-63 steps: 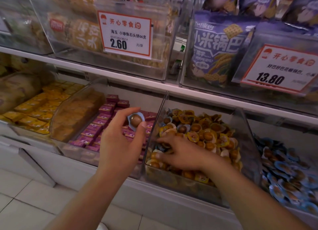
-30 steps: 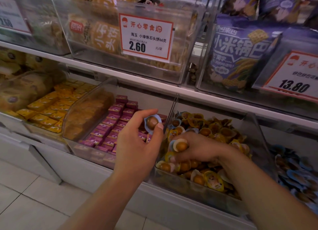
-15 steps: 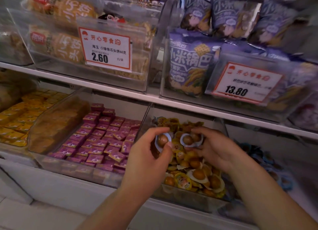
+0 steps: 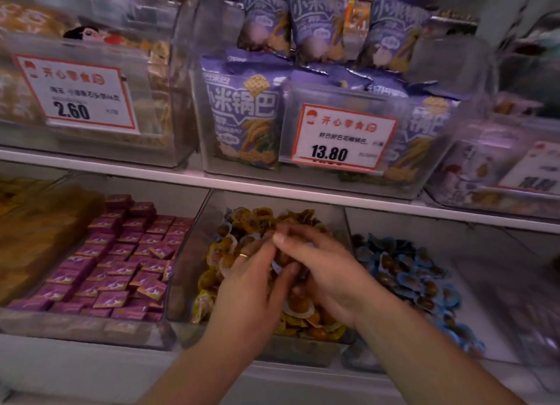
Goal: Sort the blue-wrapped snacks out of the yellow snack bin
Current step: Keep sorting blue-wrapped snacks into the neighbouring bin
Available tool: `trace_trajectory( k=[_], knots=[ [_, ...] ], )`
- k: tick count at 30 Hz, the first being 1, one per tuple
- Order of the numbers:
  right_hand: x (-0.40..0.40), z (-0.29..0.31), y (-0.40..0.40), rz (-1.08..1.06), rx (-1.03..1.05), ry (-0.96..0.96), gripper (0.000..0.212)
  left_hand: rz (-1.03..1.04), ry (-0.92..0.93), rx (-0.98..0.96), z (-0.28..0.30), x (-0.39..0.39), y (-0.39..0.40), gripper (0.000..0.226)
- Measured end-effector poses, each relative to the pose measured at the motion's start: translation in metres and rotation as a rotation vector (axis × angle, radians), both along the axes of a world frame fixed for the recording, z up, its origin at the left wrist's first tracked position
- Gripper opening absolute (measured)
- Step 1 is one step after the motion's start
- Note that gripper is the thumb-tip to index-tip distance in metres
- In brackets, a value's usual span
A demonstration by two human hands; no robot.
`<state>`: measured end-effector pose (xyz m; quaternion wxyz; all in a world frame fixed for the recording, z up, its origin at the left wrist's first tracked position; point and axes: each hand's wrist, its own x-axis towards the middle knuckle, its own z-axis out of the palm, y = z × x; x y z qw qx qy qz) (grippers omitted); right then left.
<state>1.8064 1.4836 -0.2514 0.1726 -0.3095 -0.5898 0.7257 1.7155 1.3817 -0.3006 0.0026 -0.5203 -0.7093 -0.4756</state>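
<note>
Both hands are met over the middle of the yellow snack bin (image 4: 339, 223), fingertips together, and the frame is blurred by motion. The left hand (image 4: 251, 286) is seen with its fingers curled in toward the right hand (image 4: 321, 268), whose thumb and forefinger are bent toward the same spot. A sliver of pale wrapper (image 4: 276, 266) is caught between the two, so a blue-wrapped snack is judged to be pinched there, though which hand carries it — or whether each holds one — cannot be told. The coming move turns on one relation: the blue snack bin (image 4: 472, 286) lies directly to the right of the fingers, just across the clear divider, and the right hand is the nearer to it, so a short carry rightward over that wall is what is called for. No long axis can be read from the small round pack. In the yellow bin, yellow-wrapped snacks (image 4: 298, 310) are heaped, with a few pale-rimmed ones at the left rear (image 4: 225, 230) that may be strays. Blue-wrapped snacks (image 4: 409, 279) fill the right-hand bin. Purple boxes (image 4: 121, 262) are packed into the bin to the left.
</note>
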Motion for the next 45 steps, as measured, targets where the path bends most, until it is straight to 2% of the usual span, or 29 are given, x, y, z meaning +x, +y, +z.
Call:
trace_trajectory(
  k=[3, 4, 5, 7, 10, 13, 16, 18, 21, 23, 25, 28, 31, 34, 37, 39, 42, 45],
  knots=[
    [0.010, 0.005, 0.011, -0.131, 0.114, 0.037, 0.014, -0.170, -0.096, -0.028, -0.005, 0.006, 0.002, 0.069],
    [0.015, 0.008, 0.018, -0.161, 0.147, 0.057, 0.015, -0.183, -0.099, -0.028, -0.008, 0.006, 0.001, 0.075],
    [0.022, 0.011, 0.026, -0.178, 0.171, 0.088, 0.025, -0.168, -0.085, -0.031, -0.010, 0.004, 0.000, 0.075],
    [0.035, 0.015, 0.046, -0.219, 0.189, 0.132, 0.032, -0.087, -0.039, -0.048, -0.014, -0.004, -0.003, 0.063],
    [0.057, 0.014, 0.077, -0.426, 0.233, 0.100, 0.011, -0.019, -0.001, -0.105, -0.015, -0.017, -0.006, 0.047],
    [0.079, 0.005, 0.099, -0.389, 0.250, -0.094, 0.021, -0.016, 0.007, -0.150, -0.013, -0.020, -0.010, 0.041],
    [0.092, -0.001, 0.113, -0.372, 0.296, -0.257, 0.017, 0.015, 0.017, -0.133, -0.007, -0.022, -0.015, 0.036],
    [0.088, 0.002, 0.115, -0.481, 0.363, -0.202, 0.015, 0.067, 0.093, -0.068, 0.001, -0.026, -0.020, 0.029],
    [0.066, 0.012, 0.097, -0.576, 0.474, 0.009, 0.012, 0.194, 0.334, 0.039, 0.011, -0.042, -0.032, 0.028],
    [0.050, 0.011, 0.074, -0.462, 0.696, -0.021, 0.017, 0.281, 0.327, 0.034, 0.014, -0.057, -0.043, 0.030],
    [0.035, 0.005, 0.048, -0.201, 0.920, -0.117, 0.028, 0.352, 0.231, -0.009, 0.013, -0.069, -0.054, 0.036],
    [0.001, -0.007, 0.018, 0.162, 1.100, -0.203, 0.029, 0.388, 0.168, -0.101, 0.006, -0.079, -0.064, 0.042],
    [-0.052, -0.021, 0.011, 0.366, 1.231, -0.349, 0.038, 0.377, 0.158, -0.165, 0.001, -0.085, -0.068, 0.039],
    [-0.103, -0.041, 0.016, 0.481, 1.297, -0.627, 0.063, 0.370, 0.093, -0.186, -0.003, -0.091, -0.070, 0.042],
    [-0.142, -0.051, 0.019, 0.497, 1.205, -0.700, 0.077, 0.349, 0.054, -0.184, -0.005, -0.095, -0.070, 0.044],
    [-0.161, -0.056, 0.018, 0.552, 1.180, -0.736, 0.076, 0.335, 0.033, -0.171, -0.005, -0.095, -0.069, 0.043],
    [-0.173, -0.062, 0.017, 0.622, 1.301, -0.794, 0.070, 0.332, 0.019, -0.150, -0.004, -0.095, -0.068, 0.040],
    [-0.168, -0.065, 0.020, 0.597, 1.396, -0.737, 0.067, 0.312, -0.001, -0.132, -0.002, -0.095, -0.067, 0.038]
  ],
)
